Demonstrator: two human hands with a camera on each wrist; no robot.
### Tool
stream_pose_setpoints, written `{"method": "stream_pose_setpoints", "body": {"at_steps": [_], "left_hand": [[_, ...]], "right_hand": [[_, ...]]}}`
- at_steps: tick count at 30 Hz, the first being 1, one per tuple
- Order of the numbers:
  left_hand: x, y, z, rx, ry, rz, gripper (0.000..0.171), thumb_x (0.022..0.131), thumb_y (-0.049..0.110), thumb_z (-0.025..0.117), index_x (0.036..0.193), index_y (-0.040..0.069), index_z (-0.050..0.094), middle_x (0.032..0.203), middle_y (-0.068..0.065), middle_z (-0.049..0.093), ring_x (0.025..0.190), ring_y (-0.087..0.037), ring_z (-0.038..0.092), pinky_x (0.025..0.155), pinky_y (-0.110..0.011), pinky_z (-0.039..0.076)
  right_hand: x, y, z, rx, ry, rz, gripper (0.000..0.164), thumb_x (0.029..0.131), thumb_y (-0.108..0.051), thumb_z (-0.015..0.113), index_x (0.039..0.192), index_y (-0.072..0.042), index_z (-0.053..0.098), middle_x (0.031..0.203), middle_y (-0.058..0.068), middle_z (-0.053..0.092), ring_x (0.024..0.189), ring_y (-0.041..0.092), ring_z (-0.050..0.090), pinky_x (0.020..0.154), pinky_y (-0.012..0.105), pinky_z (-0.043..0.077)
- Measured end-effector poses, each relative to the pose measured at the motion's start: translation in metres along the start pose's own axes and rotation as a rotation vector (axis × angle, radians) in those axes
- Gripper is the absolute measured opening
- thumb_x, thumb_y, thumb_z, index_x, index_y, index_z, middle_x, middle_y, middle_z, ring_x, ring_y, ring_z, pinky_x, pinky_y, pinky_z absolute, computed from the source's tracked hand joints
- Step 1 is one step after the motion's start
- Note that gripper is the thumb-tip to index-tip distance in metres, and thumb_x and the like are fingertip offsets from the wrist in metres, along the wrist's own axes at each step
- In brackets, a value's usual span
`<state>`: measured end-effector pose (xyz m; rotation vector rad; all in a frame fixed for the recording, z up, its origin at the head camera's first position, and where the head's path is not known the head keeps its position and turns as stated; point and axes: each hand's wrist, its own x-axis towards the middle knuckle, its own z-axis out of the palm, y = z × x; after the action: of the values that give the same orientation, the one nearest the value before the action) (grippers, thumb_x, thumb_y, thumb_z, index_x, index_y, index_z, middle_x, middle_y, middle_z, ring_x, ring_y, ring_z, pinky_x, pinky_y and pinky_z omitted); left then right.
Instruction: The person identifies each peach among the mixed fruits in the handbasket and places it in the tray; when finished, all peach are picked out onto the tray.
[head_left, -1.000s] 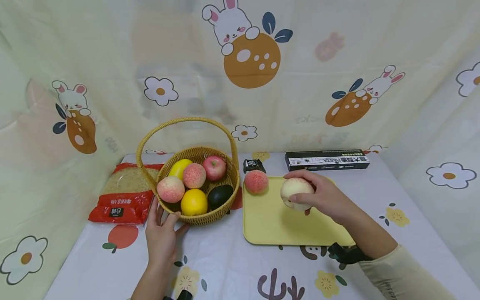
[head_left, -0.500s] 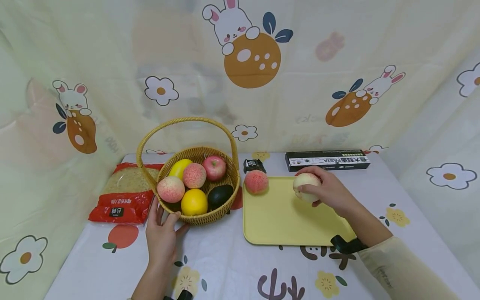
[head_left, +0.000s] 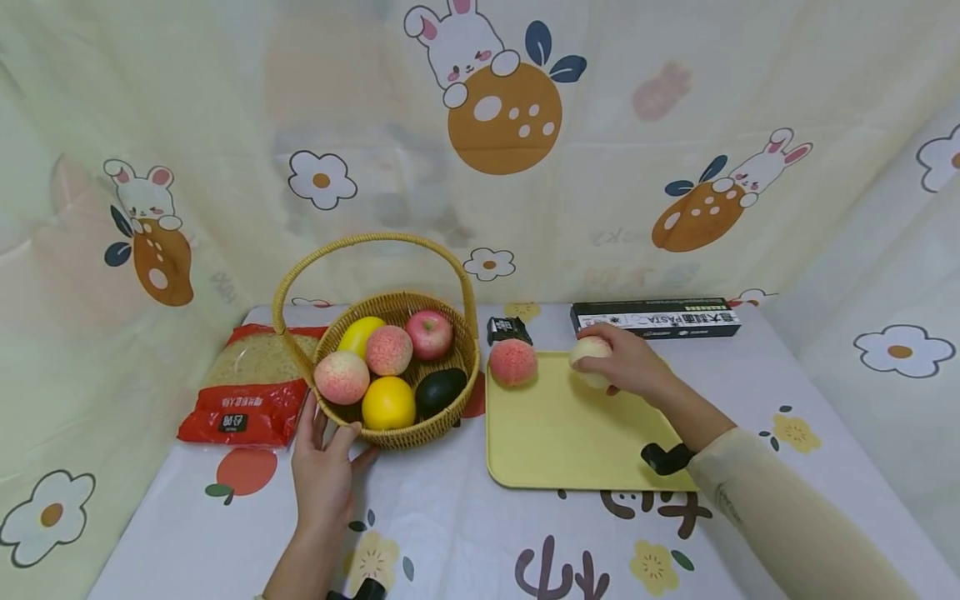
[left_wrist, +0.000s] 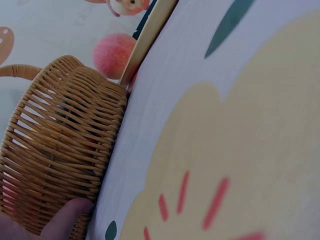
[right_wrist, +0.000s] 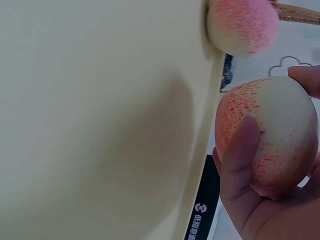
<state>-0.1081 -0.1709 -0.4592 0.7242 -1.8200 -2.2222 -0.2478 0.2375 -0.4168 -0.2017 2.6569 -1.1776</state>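
Two hands work: the left hand (head_left: 322,471), unmoved, rests spread fingers against the wicker basket (head_left: 411,437). Left of the right grip, a pink peach (head_left: 513,363) sits at the yellow tray (head_left: 562,446)'s corner. The right hand (head_left: 626,362), curled round a pale peach (right_wrist: 282,125), has shifted leftward above the tray; apparently it isn't yet set down. It looks plump, cream, red-flecked.

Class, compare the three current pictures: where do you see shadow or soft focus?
Right wrist: a soft-edged shadow on the tray, beside the held peach; left wrist: the printed flower looks slightly blurred; head: fairly even light, basket crisp.
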Motion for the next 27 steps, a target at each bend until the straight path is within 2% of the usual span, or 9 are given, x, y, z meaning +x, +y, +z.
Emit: {"method": "stream_pose_setpoints", "body": {"at_steps": [8, 15, 27], "left_hand": [[-0.001, 0.0, 0.001, -0.004, 0.008, -0.016, 0.089, 0.102, 0.008, 0.06, 0.168, 0.048, 0.015, 0.177, 0.006, 0.021, 0.153, -0.032, 0.042, 0.098, -0.062, 0.057], [-0.001, 0.001, 0.0, 0.002, 0.008, -0.005, 0.089, 0.102, 0.009, 0.061, 0.168, 0.048, 0.015, 0.177, 0.005, 0.022, 0.154, -0.032, 0.042, 0.097, -0.062, 0.058], [-0.001, 0.002, 0.0, 0.003, 0.007, -0.011, 0.089, 0.102, 0.009, 0.061, 0.168, 0.047, 0.015, 0.178, 0.005, 0.021, 0.155, -0.032, 0.041, 0.097, -0.061, 0.058]], "right_hand": [[0.011, 0.004, 0.009, -0.043, -0.031, -0.004, 0.063, 0.091, -0.033, 0.077, 0.146, -0.01, 0.057, 0.13, 0.023, 0.062, 0.099, 0.031, 0.062, 0.058, 0.035, 0.061], [0.018, 0.004, 0.013, -0.079, -0.014, -0.03, 0.063, 0.091, -0.031, 0.078, 0.145, -0.008, 0.058, 0.128, 0.023, 0.063, 0.099, 0.031, 0.062, 0.056, 0.034, 0.06], [0.017, 0.005, 0.016, -0.047, -0.047, 0.001, 0.068, 0.091, -0.034, 0.08, 0.148, -0.007, 0.054, 0.133, 0.023, 0.061, 0.105, 0.033, 0.062, 0.062, 0.035, 0.062]]}}
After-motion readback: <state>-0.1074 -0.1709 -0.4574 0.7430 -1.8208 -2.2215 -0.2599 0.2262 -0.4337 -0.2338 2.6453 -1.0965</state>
